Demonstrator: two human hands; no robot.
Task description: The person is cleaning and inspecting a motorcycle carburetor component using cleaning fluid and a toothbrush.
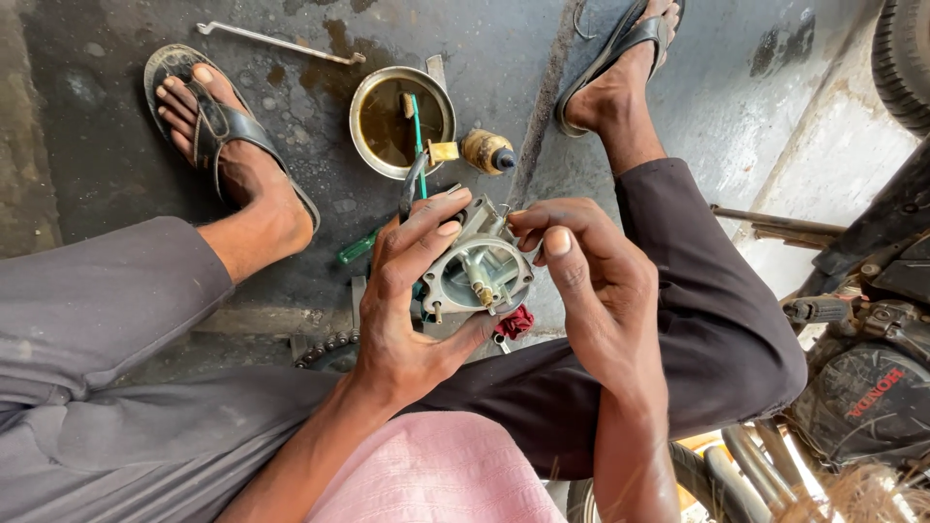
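My left hand (412, 300) is wrapped around a grey metal carburetor body (477, 271), holding it from the left and below with the open round bowl side facing up. Small brass parts stand inside that opening. My right hand (581, 281) comes in from the right, its thumb and fingertips pinched at the carburetor's upper right edge; what they pinch is too small to tell. Both hands hover between my knees, above an oily concrete floor (116, 155).
A round metal bowl (360, 145) of brown liquid holds a green-handled tool. Beside it lie a small brass part (487, 151), a green screwdriver (356, 248) and a bent metal rod (276, 41). A chain sprocket (325, 351) lies under my left forearm. A motorcycle engine (862, 387) stands at right.
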